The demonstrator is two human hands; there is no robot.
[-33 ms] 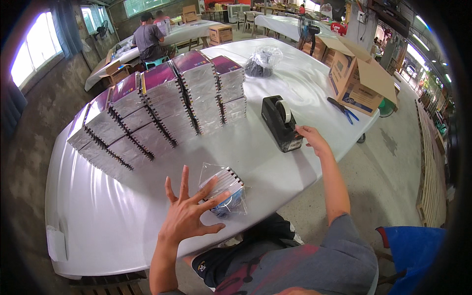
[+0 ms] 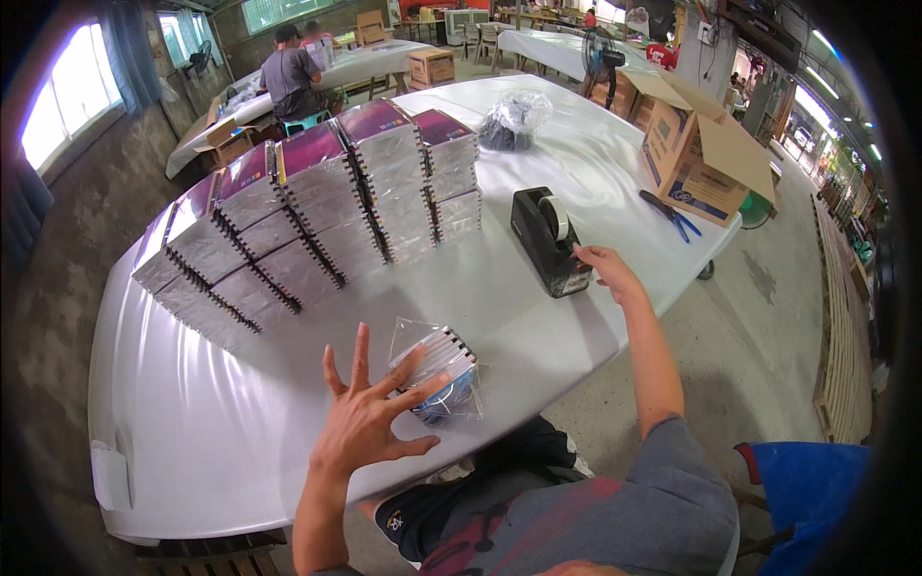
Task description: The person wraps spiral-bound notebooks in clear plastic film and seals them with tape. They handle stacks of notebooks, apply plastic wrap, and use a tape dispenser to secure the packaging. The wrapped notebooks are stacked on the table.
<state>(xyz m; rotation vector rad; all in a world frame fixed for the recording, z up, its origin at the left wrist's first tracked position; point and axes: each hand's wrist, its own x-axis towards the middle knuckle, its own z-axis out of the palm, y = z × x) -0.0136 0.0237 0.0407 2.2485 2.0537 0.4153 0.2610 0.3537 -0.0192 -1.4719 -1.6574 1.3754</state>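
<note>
My left hand (image 2: 370, 408) is spread wide, its index finger and thumb stretched over a small wire-bound notebook stack (image 2: 440, 357) in a loose clear plastic wrapper. Some of its fingers touch the wrapper or hover just over it; which of these, I cannot tell. At a black tape dispenser (image 2: 540, 240) with a tape roll (image 2: 554, 218), my right hand (image 2: 610, 269) has thumb and index finger pinched together beside the front end. Whatever lies between those fingertips is too small to make out.
Stacks of purple-covered, spiral-bound books (image 2: 307, 187) in plastic fill the left rear of the white table (image 2: 211, 432). A crumpled clear bag with dark contents (image 2: 509, 125) lies behind. Blue-handled pliers (image 2: 672, 216) rest near an open carton (image 2: 687, 158). A person (image 2: 288, 77) sits farther back.
My right fingertips have shifted very slightly left at the tape dispenser. My left hand and the wrapped notebook stack look the same.
</note>
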